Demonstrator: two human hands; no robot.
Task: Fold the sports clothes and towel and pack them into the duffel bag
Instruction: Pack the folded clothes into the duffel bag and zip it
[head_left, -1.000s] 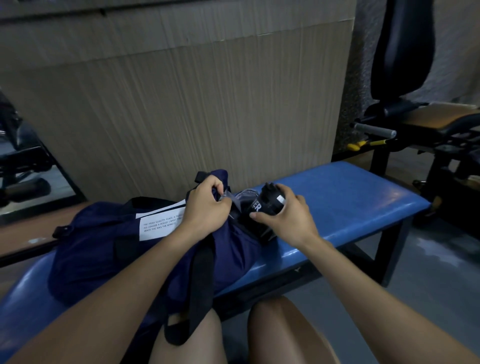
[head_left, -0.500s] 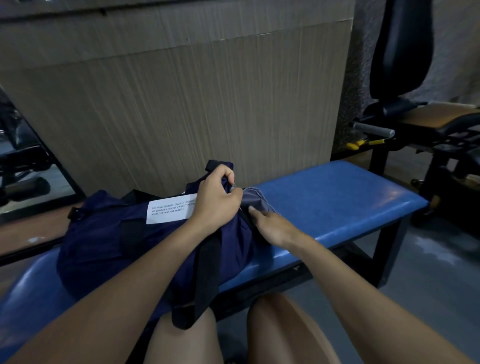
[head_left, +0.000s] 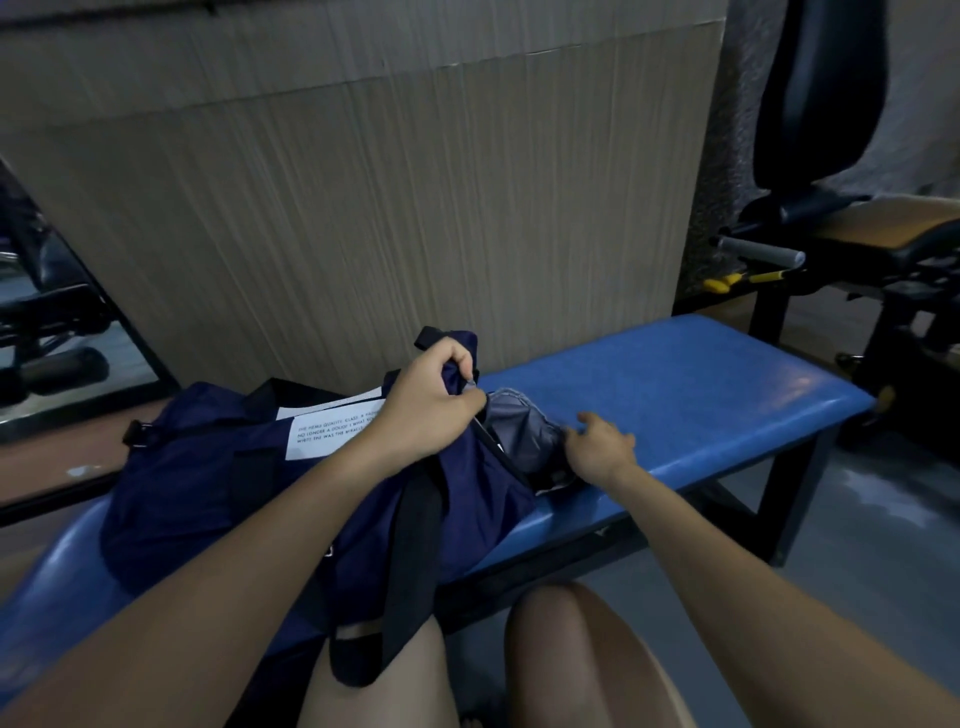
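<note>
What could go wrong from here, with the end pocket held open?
1. The duffel bag overhangs the bench front edge toward the knees; a tug could slide it off.
2. Left hand alone pinches the pocket rim; right hand is at the grey lining, which may bunch and snag the zip.

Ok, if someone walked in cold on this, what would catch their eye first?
Probably the navy duffel bag lying on the blue bench, with its white text label. Next, the left hand gripping the bag's end fabric, while the right hand sits at the grey-lined pocket.
</note>
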